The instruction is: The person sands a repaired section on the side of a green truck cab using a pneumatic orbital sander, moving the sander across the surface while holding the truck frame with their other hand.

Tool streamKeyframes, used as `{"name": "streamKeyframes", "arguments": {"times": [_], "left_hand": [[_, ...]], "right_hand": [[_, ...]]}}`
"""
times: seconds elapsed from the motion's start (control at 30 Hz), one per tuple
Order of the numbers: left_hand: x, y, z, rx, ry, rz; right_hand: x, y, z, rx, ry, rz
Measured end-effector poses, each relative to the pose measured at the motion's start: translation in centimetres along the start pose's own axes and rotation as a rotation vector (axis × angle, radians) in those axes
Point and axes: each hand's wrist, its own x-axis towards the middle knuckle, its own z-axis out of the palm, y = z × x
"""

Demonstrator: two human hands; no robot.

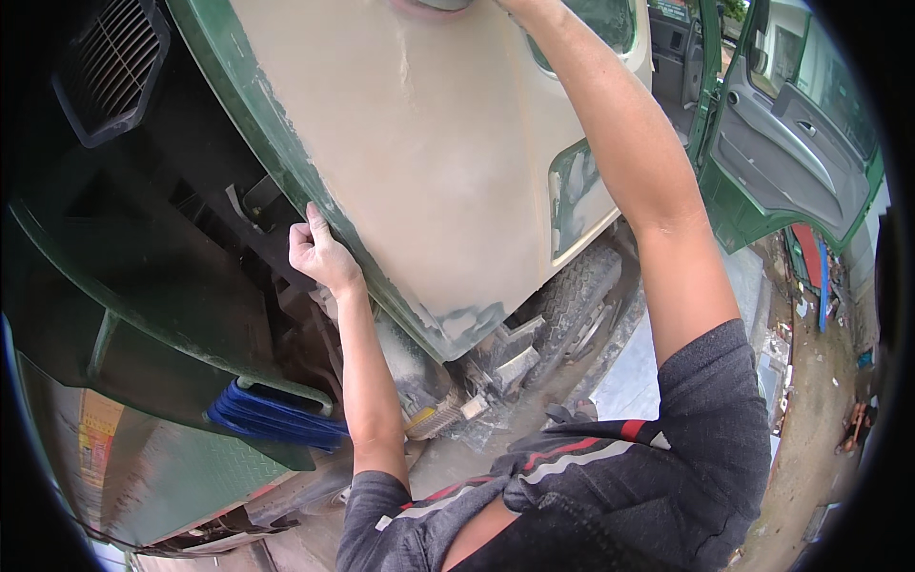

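Note:
A truck cab's back panel (pixel 419 143), coated in beige filler with green paint along its edges, stands in front of me. My left hand (pixel 327 253) is closed at the panel's green left edge, with the thumb up against it and the fingers curled behind. My right arm reaches up across the panel to the top of the view. Only the base of my right hand (pixel 519 7) shows there; its fingers are out of the picture. Just left of it, a round grey object with a pinkish rim (pixel 437 5) is partly cut off by the top edge.
To the right, a green door (pixel 791 143) hangs open. Below the cab are a tyre (pixel 577 286) and dusty chassis parts. At lower left, a bundle of blue strap (pixel 272 415) hangs on a dark green frame. A slatted vent (pixel 112 62) is at upper left. Scraps litter the ground at right.

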Motion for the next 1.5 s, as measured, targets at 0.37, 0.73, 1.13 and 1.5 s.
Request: {"name": "streamKeyframes", "arguments": {"times": [0.37, 0.73, 1.13, 1.5], "left_hand": [[-7.7, 1.1, -0.4, 0.119, 0.173, 0.179], [-7.5, 11.3, 9.7, -0.561, -0.281, 0.041], [-7.3, 11.2, 21.3, -0.614, -0.425, -0.010], [-11.5, 7.8, 24.5, -0.470, -0.176, 0.229]], "right_hand": [[-18.1, -6.1, -1.8, 0.119, -0.275, -0.435], [-13.3, -10.3, 0.8, 0.218, -0.125, -0.402], [-6.8, 0.0, 0.4, 0.290, -0.122, -0.338], [-8.8, 3.0, -1.1, 0.380, -0.273, -0.508]]}}
